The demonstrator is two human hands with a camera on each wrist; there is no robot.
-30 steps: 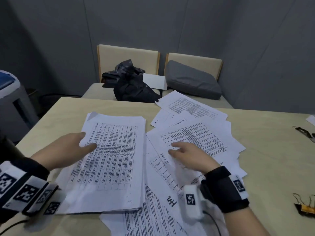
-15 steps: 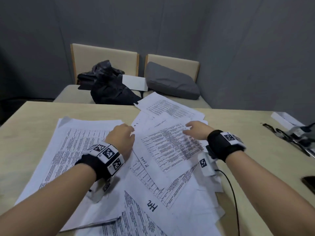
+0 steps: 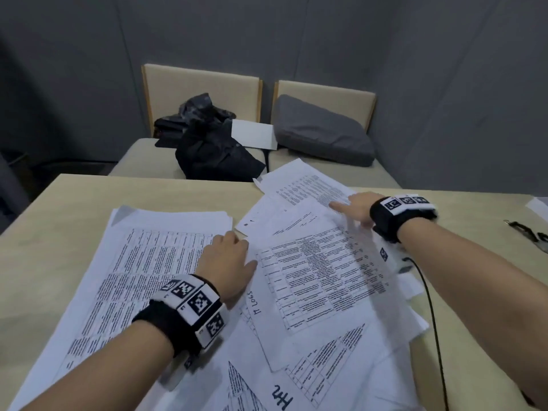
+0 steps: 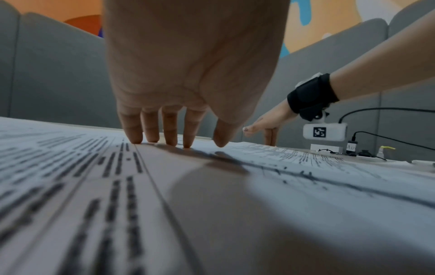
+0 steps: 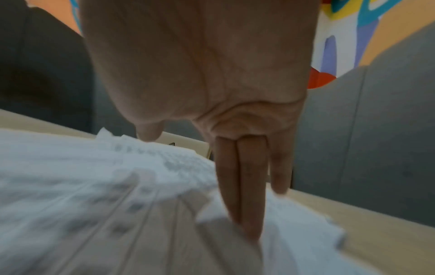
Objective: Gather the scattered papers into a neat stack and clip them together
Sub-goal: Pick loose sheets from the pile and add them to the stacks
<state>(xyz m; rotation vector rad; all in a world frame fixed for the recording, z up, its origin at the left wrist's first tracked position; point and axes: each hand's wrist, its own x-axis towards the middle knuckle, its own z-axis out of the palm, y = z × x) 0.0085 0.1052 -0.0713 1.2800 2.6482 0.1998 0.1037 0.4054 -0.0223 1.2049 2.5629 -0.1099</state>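
L hand (image 3: 226, 258) grip: not closed on anything, fingers (image 4: 150, 130) straight-ish, tips pressed down on the sheets at the seam between the partly squared pile (image 3: 142, 262) and the loose spread (image 3: 320, 280). R hand (image 3: 357, 207) grip: also not grasping, fingers (image 5: 240, 186) extended, tips pushing into the far sheet (image 3: 308, 188) at approx 1 o'clock of the spread; R wrist view is blurry, so can't tell if a sheet edge is caught under the tips. Papers: pile sits at 9 o'clock of L hand, roughly aligned w/ one dog-eared far corner; spread fans from 12 to 5 o'clock of L hand, sheets overlapping at diff angles, some running off the near edge of the head view. All on the tabletop (image 3: 74, 203). Handling, my read: thin office paper, light, floppy, slides easily sheet-on-sheet, creases if pushed from the middle. Flat-palm drag works for herding; for squaring, better to take hold at opposite long edges w/ both hands and tap on the tabletop. Top sheets prob skate off if dragged fast. Dark clip-like item (image 3: 530, 232) at 3 o'clock, well apart from the papers near the R tabletop edge; too small to confirm it's a binder clip.
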